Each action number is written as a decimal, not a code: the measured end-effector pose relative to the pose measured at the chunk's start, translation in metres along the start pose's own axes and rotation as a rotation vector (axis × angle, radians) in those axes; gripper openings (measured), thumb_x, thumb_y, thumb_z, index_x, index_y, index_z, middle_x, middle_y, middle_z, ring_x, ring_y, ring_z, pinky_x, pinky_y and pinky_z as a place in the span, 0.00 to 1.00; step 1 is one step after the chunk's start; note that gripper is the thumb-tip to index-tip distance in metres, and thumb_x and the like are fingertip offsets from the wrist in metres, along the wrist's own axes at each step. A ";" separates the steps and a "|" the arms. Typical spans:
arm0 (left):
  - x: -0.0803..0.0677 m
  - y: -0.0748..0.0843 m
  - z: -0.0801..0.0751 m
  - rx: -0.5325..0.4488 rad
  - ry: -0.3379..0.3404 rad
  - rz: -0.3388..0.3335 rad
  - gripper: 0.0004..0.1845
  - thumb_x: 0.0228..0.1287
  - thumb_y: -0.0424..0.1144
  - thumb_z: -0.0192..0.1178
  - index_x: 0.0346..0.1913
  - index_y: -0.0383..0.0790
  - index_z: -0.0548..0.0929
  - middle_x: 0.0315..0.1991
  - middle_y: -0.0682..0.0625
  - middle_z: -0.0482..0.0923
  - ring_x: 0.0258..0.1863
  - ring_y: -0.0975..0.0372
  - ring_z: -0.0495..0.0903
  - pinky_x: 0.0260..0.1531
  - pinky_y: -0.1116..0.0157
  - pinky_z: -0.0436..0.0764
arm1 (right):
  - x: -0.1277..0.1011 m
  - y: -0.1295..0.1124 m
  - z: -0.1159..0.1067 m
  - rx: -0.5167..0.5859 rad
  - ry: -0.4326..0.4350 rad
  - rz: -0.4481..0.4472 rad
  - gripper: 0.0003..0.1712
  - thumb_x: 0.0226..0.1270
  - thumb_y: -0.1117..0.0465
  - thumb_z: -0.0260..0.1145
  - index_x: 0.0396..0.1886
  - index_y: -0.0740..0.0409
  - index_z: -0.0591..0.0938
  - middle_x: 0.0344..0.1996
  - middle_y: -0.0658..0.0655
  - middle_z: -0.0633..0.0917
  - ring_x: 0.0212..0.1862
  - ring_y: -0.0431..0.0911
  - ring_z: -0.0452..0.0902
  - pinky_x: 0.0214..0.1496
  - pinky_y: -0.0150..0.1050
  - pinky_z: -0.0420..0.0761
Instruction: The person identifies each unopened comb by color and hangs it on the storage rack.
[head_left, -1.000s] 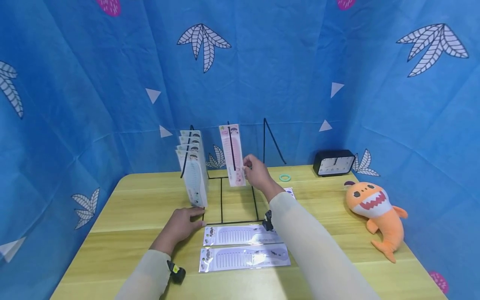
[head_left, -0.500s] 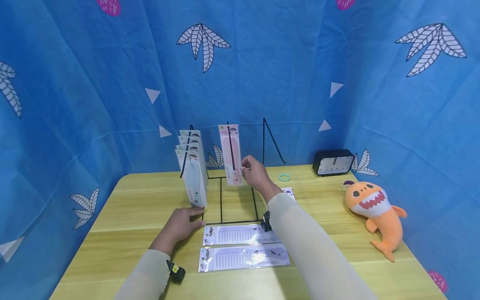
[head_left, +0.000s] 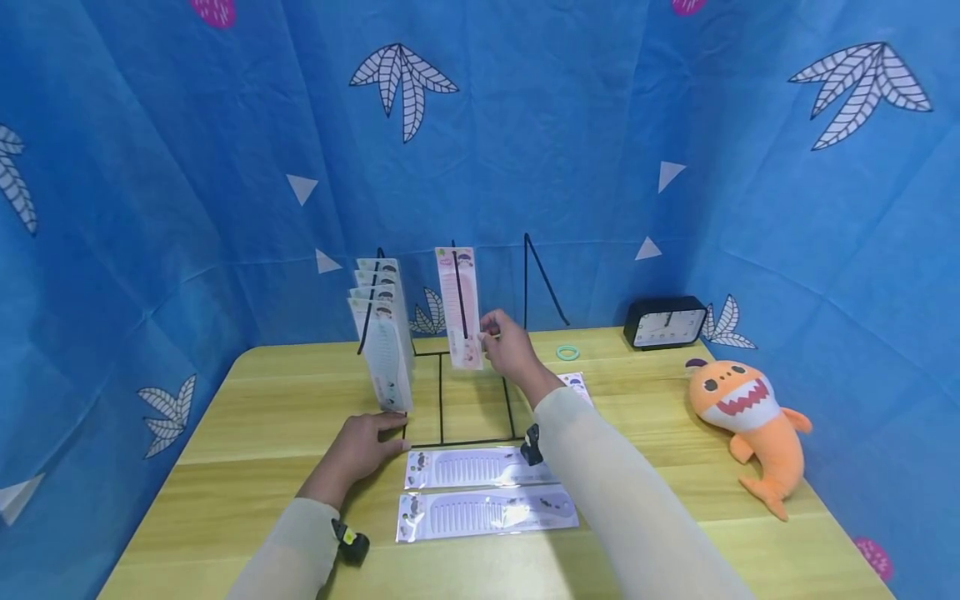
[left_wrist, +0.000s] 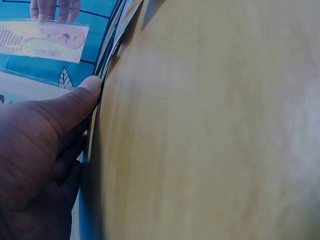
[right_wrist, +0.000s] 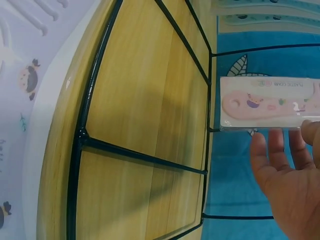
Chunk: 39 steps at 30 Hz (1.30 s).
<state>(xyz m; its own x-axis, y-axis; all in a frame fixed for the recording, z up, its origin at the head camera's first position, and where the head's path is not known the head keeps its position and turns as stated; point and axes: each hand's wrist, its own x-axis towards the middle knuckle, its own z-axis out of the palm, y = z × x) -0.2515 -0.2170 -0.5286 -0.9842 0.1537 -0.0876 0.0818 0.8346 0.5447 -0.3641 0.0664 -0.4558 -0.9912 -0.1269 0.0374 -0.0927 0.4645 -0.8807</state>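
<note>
Two hands (head_left: 510,348), maybe rack-steadying, wrist-cam only.

Table: a light yellow wooden tabletop (head_left: 247,425) is carrying everything.
Rack: a black wire display stand (head_left: 441,400) is sitting mid-table, its base frame flat on the wood.
Front: two clear-packaged white combs (head_left: 486,492) are lying side by side near the front edge.
Back: a small teal ring (head_left: 567,352) and a black rectangular clock (head_left: 666,322) are resting there.
Right: an orange plush shark (head_left: 747,421) is lying near the edge.
Left: a hand (head_left: 365,446) is resting on the wood by the stand's corner.
</note>
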 end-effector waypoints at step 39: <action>-0.002 0.003 -0.001 -0.026 -0.007 -0.033 0.27 0.74 0.46 0.73 0.73 0.51 0.84 0.79 0.45 0.75 0.81 0.41 0.69 0.81 0.37 0.69 | -0.146 0.078 -0.104 -0.582 -0.068 0.329 0.49 0.67 0.49 0.81 0.75 0.73 0.68 0.54 0.71 0.83 0.46 0.57 0.82 0.52 0.55 0.88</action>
<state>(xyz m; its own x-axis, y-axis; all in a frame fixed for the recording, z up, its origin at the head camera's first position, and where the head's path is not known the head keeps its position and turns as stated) -0.2494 -0.2152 -0.5254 -0.9852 0.1304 -0.1113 0.0455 0.8251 0.5631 -0.2365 0.2123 -0.4805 -0.9702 0.0559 -0.2356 0.1582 0.8830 -0.4420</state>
